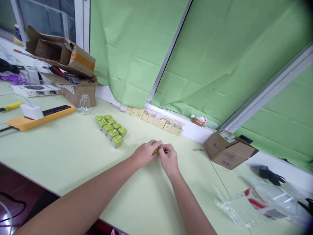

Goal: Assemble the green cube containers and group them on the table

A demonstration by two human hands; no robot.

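My left hand (146, 153) and my right hand (168, 158) meet over the middle of the table, fingers closed around a small green lid (156, 149). The fingers cover most of it, so I cannot tell whether a jar is under it. Left of my hands stand several small clear jars with green lids (112, 133), set in two rows, each lid with a yellowish tab on top. A clear plastic piece (142, 141) lies just behind my left hand.
Small tan boxes (156, 120) line the wall. An orange power strip (56, 112), a clear cup (84, 104) and open cartons (80, 91) are at left. At right are a cardboard box (226, 151) and a large clear bottle (256, 204); a smaller bottle (204, 121) lies on the ledge.
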